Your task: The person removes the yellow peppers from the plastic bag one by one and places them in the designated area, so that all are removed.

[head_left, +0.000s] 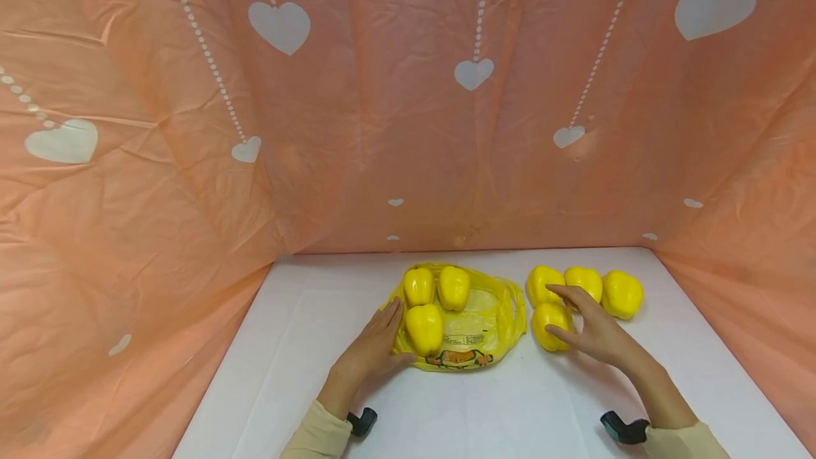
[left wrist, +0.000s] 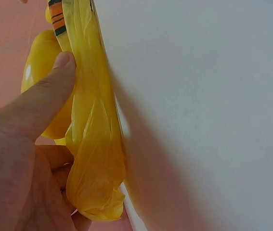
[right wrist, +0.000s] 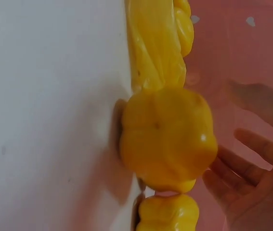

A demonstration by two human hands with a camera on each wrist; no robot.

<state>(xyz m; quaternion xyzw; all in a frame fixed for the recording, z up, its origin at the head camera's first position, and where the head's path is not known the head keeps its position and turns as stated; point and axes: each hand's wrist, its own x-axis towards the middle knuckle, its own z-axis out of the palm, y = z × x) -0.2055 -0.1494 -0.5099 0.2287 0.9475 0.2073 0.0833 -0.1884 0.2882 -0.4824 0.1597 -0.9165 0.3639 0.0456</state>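
Note:
A yellow plastic bag point(head_left: 487, 303) lies spread out with its mouth open, and three yellow bell peppers point(head_left: 423, 329) sit inside its rim on the left. My left hand point(head_left: 376, 346) rests against the bag's left edge, fingers extended and thumb spread. In the left wrist view the thumb point(left wrist: 61, 67) lies on the crumpled side of the bag point(left wrist: 93, 139). My right hand point(head_left: 596, 328) hovers with thumb and fingers apart around the nearest bell pepper point(head_left: 550, 326) to the right of the bag. The right wrist view shows that bell pepper point(right wrist: 167, 137) standing on the table beside the fingers.
Behind the near pepper, more yellow bell peppers point(head_left: 622, 295) stand in a row on the white table point(head_left: 510, 416). A pink curtain point(head_left: 414, 126) with white hearts encloses the back and sides. Black straps with mounts point(head_left: 625, 428) sit at both wrists.

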